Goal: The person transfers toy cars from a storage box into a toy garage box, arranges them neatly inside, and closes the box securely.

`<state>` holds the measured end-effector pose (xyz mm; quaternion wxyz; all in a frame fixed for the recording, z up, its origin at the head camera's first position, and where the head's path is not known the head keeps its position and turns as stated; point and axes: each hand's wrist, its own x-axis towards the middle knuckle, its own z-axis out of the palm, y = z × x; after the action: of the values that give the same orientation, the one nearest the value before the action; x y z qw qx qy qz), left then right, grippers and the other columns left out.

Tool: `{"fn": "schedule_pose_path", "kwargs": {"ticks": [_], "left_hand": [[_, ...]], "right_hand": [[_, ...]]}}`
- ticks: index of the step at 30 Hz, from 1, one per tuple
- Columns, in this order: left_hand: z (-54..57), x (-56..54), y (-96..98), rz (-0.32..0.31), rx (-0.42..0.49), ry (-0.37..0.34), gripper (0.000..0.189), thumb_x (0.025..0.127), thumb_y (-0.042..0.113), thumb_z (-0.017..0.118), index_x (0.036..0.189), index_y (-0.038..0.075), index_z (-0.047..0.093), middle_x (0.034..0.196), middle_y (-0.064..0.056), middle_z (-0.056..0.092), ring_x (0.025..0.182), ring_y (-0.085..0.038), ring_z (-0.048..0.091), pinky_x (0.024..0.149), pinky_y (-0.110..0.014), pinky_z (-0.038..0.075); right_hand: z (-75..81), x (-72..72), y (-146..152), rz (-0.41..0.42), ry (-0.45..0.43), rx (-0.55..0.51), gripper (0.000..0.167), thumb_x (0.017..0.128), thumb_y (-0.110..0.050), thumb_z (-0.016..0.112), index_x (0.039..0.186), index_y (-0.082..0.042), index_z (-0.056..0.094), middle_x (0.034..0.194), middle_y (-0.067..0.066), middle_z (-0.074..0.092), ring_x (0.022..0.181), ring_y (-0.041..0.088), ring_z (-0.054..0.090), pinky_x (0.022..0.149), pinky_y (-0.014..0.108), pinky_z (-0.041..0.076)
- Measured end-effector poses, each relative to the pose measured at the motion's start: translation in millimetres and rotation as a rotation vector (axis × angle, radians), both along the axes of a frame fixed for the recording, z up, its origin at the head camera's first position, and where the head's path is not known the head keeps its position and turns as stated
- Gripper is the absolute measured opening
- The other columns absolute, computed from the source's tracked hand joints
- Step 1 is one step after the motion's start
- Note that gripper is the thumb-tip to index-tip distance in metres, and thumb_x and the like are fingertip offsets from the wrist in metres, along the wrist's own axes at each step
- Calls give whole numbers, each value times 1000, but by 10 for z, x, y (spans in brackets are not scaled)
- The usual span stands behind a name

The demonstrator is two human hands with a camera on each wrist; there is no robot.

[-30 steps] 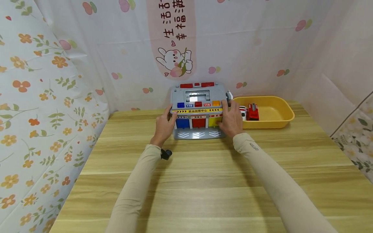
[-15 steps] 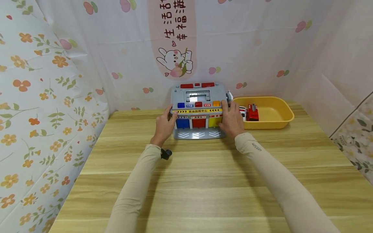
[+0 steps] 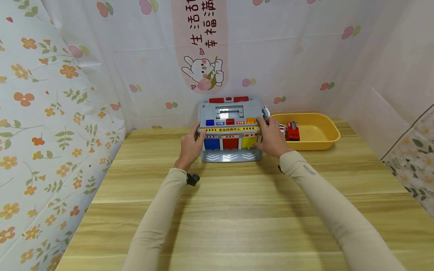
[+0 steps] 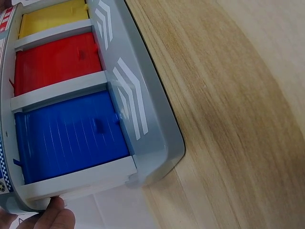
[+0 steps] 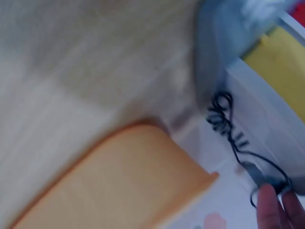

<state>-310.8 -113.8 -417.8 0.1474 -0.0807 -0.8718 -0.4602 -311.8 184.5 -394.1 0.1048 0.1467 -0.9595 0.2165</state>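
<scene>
A grey toy garage [image 3: 207,111] stands at the back of the table, with a blue door [image 4: 71,136], a red door [image 4: 57,64] and a yellow door [image 4: 55,19], all down. My left hand [image 3: 191,148] grips its left end, thumb at the front and fingers round the side under the roof edge. At the right end is my right hand [image 3: 272,139], its fingers extended toward the roof corner. In the blurred right wrist view, its fingertips are beside a coiled black cord [image 5: 221,119] on the garage's side. A small white and grey piece [image 3: 266,111] sticks out there.
A yellow bin [image 3: 318,128] stands right of the garage, close to my right hand. In it lie a red toy vehicle [image 3: 292,133] and a white one [image 3: 282,129], partly hidden. A printed cloth [image 3: 152,75] hangs behind the wooden table [image 3: 234,210].
My right hand has shifted slightly right and its wrist has turned outward, with the thumb coming away from the yellow door. The left hand and garage have stayed in place.
</scene>
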Motion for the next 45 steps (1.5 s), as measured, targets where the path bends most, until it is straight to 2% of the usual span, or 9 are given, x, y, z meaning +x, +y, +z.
{"fn": "schedule_pose_path", "kwargs": {"ticks": [5, 11, 14, 19, 27, 31, 34, 39, 45], "left_hand": [[-4, -4, -1, 2, -2, 3, 54, 105, 36, 47, 153, 11, 43, 109, -19, 68, 99, -28, 62, 95, -45, 55], [-16, -5, -1, 3, -1, -3, 54, 105, 36, 47, 153, 10, 43, 107, -20, 68, 98, -27, 62, 96, -44, 55], [-16, 0, -1, 5, -3, 0, 54, 105, 35, 47, 153, 10, 43, 108, -19, 68, 99, -27, 62, 96, -45, 55], [-21, 5, -2, 10, -8, 11, 54, 105, 35, 47, 152, 10, 43, 97, -17, 65, 92, -26, 59, 89, -42, 54], [-23, 4, -2, 9, -14, 13, 54, 105, 35, 47, 152, 10, 44, 85, -12, 58, 85, -25, 55, 78, -35, 48], [-23, -1, 0, 4, -11, 12, 54, 105, 36, 47, 152, 10, 44, 87, -14, 60, 87, -25, 56, 79, -35, 49], [-20, -6, 2, 5, -9, 11, 54, 105, 36, 47, 152, 10, 44, 99, -16, 67, 92, -26, 60, 87, -40, 55], [-18, -17, -6, 1, -5, 3, 54, 105, 37, 46, 152, 10, 43, 116, -20, 69, 101, -28, 63, 96, -46, 55], [-15, -18, -11, -2, -8, 4, 55, 105, 37, 46, 153, 11, 42, 124, -21, 68, 107, -29, 65, 99, -46, 55]], "right_hand": [[176, -19, 48, 28, -118, -31, 84, 78, -13, 86, 147, -8, 38, 144, 30, 34, 128, 43, 34, 103, 62, 46], [337, -52, 80, 44, -234, -6, 79, 81, -13, 83, 147, -6, 40, 148, 29, 33, 128, 42, 36, 109, 61, 43], [396, -60, 89, 64, -242, 26, 78, 82, -14, 82, 147, -4, 41, 148, 30, 34, 127, 42, 37, 109, 60, 43], [475, -71, 95, 95, -218, 80, 74, 83, -16, 81, 146, -2, 45, 143, 31, 39, 124, 43, 38, 109, 59, 42], [543, -98, 98, 110, -196, 113, 74, 83, -17, 82, 147, -4, 46, 147, 30, 39, 130, 44, 37, 112, 60, 40], [581, -118, 59, 125, -172, 139, 74, 82, -20, 83, 146, -6, 49, 147, 29, 43, 129, 44, 41, 111, 60, 40], [622, -116, 8, 134, -170, 163, 74, 82, -22, 82, 147, -8, 49, 150, 27, 42, 134, 45, 40, 113, 61, 38], [692, -106, -89, 155, -169, 196, 76, 83, -23, 82, 149, -8, 47, 153, 26, 41, 138, 46, 39, 115, 61, 36], [738, -103, -182, 189, -153, 191, 75, 83, -22, 82, 148, -8, 47, 153, 25, 42, 138, 45, 39, 115, 60, 36]]}}
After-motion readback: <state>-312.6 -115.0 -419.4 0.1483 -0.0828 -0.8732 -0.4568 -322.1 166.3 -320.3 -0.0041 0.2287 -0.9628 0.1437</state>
